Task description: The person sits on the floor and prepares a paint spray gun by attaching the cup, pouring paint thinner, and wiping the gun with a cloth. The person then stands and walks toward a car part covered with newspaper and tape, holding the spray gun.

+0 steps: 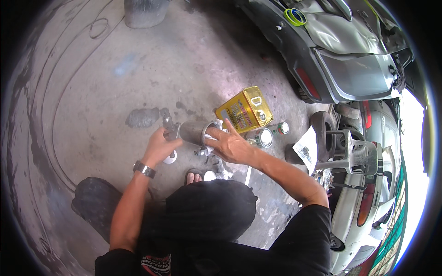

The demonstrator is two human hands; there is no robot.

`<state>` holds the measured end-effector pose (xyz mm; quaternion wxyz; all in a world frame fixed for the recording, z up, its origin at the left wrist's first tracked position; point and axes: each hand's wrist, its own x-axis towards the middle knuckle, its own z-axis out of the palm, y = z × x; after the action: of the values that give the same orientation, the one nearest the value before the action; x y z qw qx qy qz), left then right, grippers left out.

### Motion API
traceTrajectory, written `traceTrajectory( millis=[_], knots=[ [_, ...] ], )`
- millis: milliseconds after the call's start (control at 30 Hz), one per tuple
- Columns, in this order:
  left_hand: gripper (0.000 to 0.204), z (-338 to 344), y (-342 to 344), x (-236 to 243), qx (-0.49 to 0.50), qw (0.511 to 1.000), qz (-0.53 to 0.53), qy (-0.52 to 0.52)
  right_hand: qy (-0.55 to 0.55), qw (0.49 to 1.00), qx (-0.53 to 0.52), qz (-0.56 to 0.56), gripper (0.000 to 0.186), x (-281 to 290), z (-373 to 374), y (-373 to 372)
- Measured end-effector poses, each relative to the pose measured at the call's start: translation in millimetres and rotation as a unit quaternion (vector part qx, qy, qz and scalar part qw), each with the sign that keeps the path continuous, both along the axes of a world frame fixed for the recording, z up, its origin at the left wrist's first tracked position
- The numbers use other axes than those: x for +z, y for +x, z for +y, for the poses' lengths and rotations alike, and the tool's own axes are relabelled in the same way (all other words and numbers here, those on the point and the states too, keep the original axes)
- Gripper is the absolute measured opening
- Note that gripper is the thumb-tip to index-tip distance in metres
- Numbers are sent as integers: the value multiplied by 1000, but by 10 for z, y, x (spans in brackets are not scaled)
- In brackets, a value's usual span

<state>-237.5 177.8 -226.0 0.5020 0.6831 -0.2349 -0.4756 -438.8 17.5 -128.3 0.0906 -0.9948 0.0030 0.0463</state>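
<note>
A grey metal cup (192, 132), apparently part of a spray gun (168, 122), lies tilted on its side between my hands, its mouth toward the right. My left hand (159, 147) is closed round the gun at the cup's left end. The fingers of my right hand (232, 146) reach into the cup's mouth, pressing a white rag (216, 124) there; the thumb is raised. Just below my left hand a round white lid (170, 158) shows. More metal spray gun parts (220, 169) and a white round piece (209, 175) are near my foot.
A yellow rectangular metal can (246, 110) and two small round tins (264, 137) (280, 129) stand right of my hands. Beyond them are tyres (322, 131), a grey plastic stool (357, 154) and cars (359, 76). A hose (53, 133) curves along the left floor; a bucket (145, 14) stands far off.
</note>
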Motion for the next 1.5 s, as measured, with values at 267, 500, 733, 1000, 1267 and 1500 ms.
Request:
traceTrajectory(
  millis=[267,500,733,1000,1267,1500],
  knots=[
    [42,8,-85,70,64,994,-80,-36,447,797,-401,-57,20,-88,288,59],
    [38,-10,103,-120,85,992,76,-48,721,464,-407,-316,26,41,135,-578],
    [23,143,445,-225,39,958,247,-142,566,516,-542,-346,26,86,-74,-1901],
    [15,76,385,-217,35,963,224,-142,54,796,-556,-233,56,-870,20,-1813],
    [29,57,162,-80,192,952,218,-100,444,816,-350,-122,62,-846,347,-466],
    [37,126,-21,-54,255,963,83,-27,512,835,-158,-123,112,-1366,944,1087]
  ],
)
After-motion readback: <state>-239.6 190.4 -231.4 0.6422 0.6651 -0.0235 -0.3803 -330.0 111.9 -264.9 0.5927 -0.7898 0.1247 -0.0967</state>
